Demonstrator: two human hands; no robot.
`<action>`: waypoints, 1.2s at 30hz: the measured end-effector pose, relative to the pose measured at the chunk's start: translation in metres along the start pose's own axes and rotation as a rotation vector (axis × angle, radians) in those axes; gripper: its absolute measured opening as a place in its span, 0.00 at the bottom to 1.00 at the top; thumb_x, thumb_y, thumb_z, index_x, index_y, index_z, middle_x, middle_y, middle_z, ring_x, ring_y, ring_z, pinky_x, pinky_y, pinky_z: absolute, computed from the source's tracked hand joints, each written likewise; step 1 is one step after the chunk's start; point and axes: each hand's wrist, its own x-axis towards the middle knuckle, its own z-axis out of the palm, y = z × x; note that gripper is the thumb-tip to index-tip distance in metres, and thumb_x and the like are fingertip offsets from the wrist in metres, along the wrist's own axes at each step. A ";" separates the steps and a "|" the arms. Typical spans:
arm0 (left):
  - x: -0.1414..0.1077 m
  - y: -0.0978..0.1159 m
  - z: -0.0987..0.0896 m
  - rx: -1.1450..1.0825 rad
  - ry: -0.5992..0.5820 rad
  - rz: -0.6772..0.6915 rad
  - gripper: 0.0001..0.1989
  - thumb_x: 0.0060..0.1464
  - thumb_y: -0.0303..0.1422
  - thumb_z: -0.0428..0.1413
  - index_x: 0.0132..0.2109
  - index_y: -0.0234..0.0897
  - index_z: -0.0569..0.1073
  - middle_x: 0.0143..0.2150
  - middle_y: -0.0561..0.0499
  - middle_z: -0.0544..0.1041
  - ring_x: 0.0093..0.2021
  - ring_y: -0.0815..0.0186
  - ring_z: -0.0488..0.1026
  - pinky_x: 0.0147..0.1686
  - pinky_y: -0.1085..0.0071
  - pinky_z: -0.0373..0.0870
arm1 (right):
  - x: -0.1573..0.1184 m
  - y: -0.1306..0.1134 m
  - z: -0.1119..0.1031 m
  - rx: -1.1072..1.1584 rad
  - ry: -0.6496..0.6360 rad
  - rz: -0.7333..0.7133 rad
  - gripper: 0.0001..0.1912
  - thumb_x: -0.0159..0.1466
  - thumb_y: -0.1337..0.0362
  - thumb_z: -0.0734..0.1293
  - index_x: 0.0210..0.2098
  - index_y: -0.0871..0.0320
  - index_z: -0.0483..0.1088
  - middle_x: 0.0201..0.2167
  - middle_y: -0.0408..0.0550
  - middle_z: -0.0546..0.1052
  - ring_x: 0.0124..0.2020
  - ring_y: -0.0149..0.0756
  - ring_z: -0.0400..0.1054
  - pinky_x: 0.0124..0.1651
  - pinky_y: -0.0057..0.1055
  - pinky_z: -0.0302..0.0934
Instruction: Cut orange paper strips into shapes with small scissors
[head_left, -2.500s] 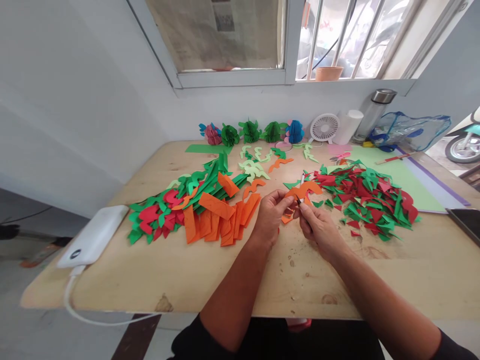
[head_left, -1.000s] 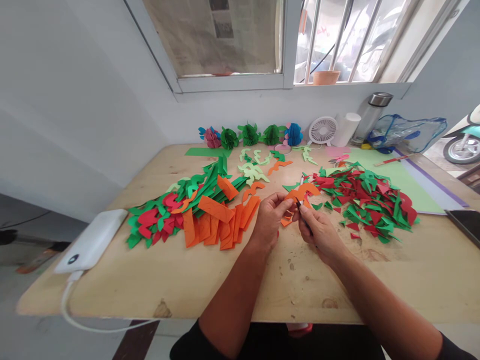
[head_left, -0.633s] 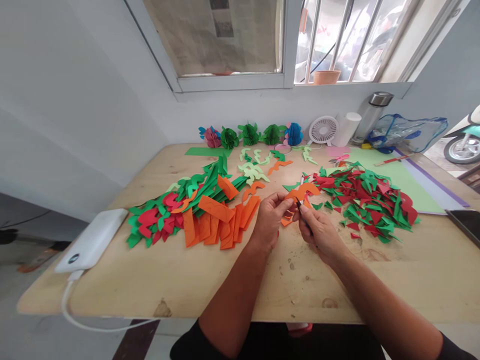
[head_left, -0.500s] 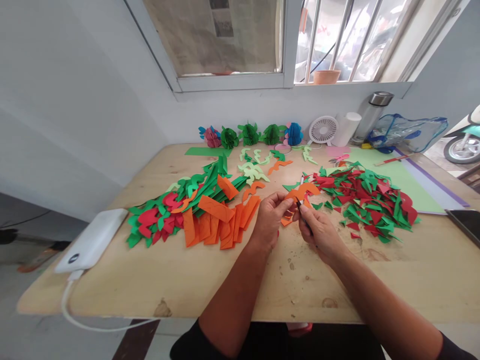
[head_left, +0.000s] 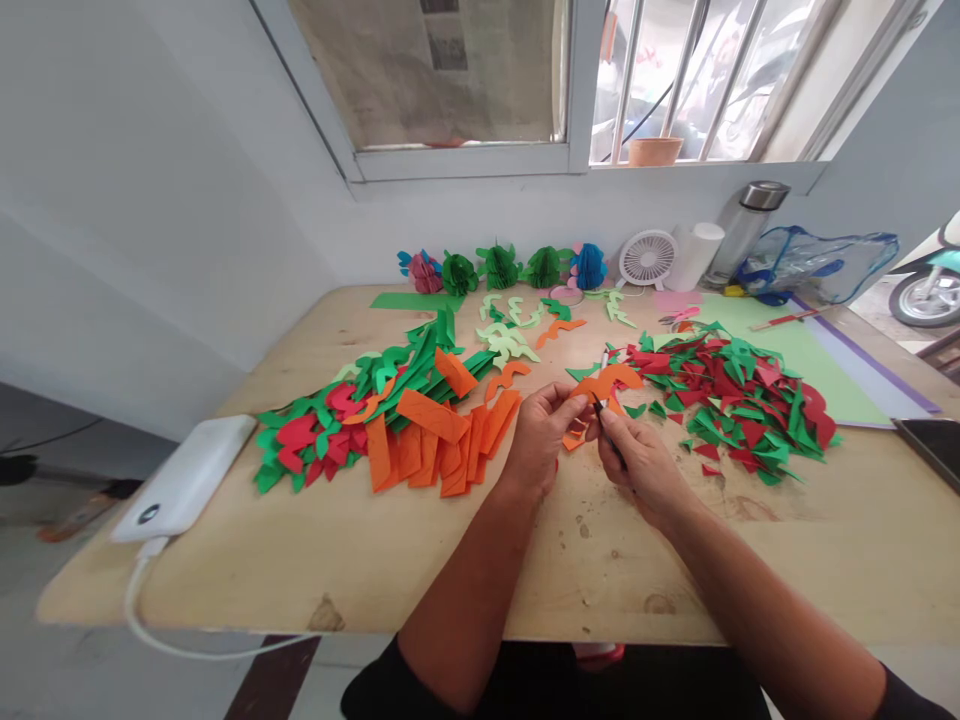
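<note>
Near the table's middle, my left hand (head_left: 541,435) pinches a curved orange paper piece (head_left: 616,378) between thumb and fingers. A dark, slim cutting tool (head_left: 611,436) is held in my right hand (head_left: 639,462), its tip against the orange paper; its exact shape is partly hidden by the fingers. Left of my hands lie folded orange paper strips (head_left: 431,418), green strips (head_left: 420,375) and red cut shapes (head_left: 296,432). A heap of red and green paper scraps (head_left: 739,390) is on the right.
A white power bank (head_left: 187,480) with a cable lies at the left edge. Paper ornaments (head_left: 500,268), a small fan (head_left: 647,260) and a bottle (head_left: 746,230) line the wall. A phone (head_left: 930,448) rests at the right edge.
The orange piece has shifted very slightly in my hands. Both hands keep nearly the same place and grip.
</note>
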 end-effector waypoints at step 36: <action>0.001 -0.001 0.000 0.007 -0.001 -0.001 0.10 0.41 0.35 0.61 0.25 0.35 0.70 0.24 0.53 0.73 0.25 0.72 0.68 0.30 0.73 0.64 | 0.003 0.004 -0.001 -0.086 0.012 -0.038 0.26 0.57 0.40 0.63 0.26 0.59 0.66 0.10 0.33 0.55 0.12 0.22 0.42 0.16 0.25 0.35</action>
